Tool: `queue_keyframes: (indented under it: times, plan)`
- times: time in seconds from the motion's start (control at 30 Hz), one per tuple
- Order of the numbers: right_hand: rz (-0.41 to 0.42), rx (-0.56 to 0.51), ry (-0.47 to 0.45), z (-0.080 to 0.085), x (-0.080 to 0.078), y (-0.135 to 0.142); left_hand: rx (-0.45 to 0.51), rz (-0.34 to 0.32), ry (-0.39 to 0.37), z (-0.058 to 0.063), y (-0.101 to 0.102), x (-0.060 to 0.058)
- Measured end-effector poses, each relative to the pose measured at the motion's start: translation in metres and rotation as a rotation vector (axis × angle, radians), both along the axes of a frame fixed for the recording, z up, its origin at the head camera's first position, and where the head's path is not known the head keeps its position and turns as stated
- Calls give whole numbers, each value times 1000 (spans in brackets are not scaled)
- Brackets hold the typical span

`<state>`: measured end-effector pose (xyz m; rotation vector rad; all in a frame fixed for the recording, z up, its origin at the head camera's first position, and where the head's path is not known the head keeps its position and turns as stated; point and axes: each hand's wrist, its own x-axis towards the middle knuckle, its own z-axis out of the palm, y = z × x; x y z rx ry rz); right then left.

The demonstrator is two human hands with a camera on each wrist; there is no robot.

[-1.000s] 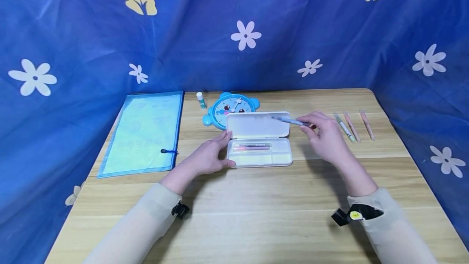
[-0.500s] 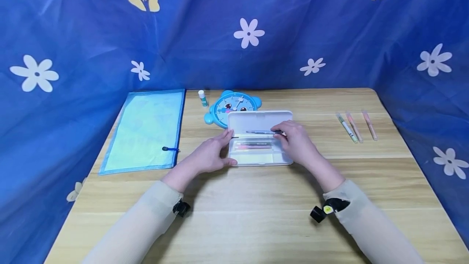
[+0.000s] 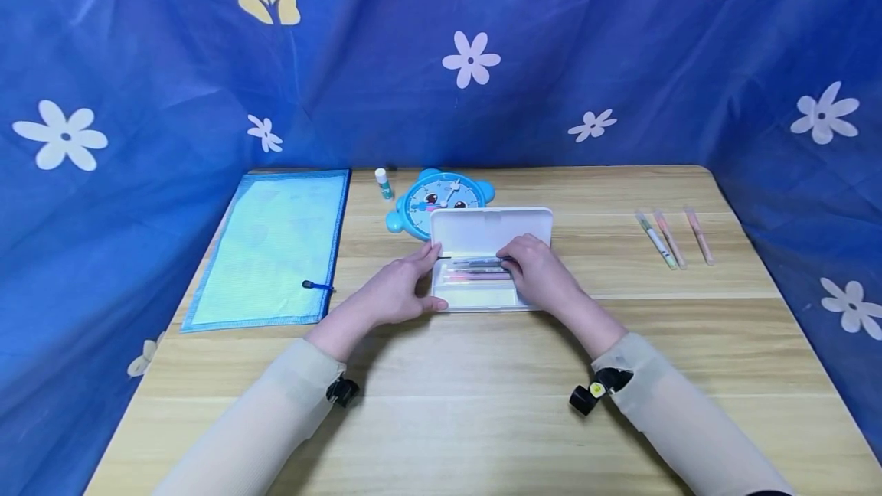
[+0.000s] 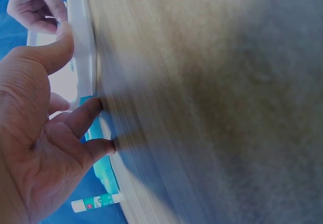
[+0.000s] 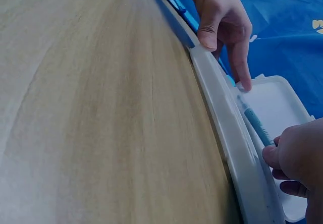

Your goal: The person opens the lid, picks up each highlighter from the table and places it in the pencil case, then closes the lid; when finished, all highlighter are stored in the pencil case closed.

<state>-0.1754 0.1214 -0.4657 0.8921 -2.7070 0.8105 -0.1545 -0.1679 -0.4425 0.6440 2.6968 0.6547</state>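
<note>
A white pencil case (image 3: 478, 297) lies with its lid (image 3: 465, 230) raised at the back. My left hand (image 3: 394, 288) rests at its left end, thumb on the front corner and index finger at the lid, fingers fairly straight. Over the case, my right hand (image 3: 544, 272) pinches a pen (image 5: 259, 126) with a teal printed barrel. The pen lies lengthwise along the rear of the tray, its tip pointing left. Just in front of it, a few slim pens (image 3: 475, 277) rest in the rear compartment. The right hand hides the case's right end.
Behind the lid sits a blue toy clock (image 3: 444, 194), with a glue stick (image 3: 383, 184) beside it. A light-blue mesh folder (image 3: 269, 247) lies at left. Toward the right are a green-and-white pen (image 3: 656, 240) and two pink pens (image 3: 700, 236).
My right hand has carried the pen left from beside the lid and lowered it into the case. The left hand has stayed at the case's left end.
</note>
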Motion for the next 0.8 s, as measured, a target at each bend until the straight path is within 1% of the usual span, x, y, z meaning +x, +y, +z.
queue_keyframes:
  times: [0.13, 0.27, 0.37, 0.47, 0.67, 0.8]
  plan:
    - [5, 72, 42, -2, 0, 0, -3, 3, -2, 0, 0, 0]
    - [39, 101, 67, -2, 1, 1, -1, 5, -7, 0, 0, 0]
    - [57, 81, 55, -2, 2, 3, 0, 2, -5, 0, 0, 0]
    - [55, 63, 36, -1, 2, 4, 0, -1, -1, 0, 0, -1]
    - [50, 100, 25, 1, 2, 3, 0, -1, 2, 0, 0, 0]
    - [46, 70, -13, 1, 2, 5, 4, -1, 2, -1, 0, 0]
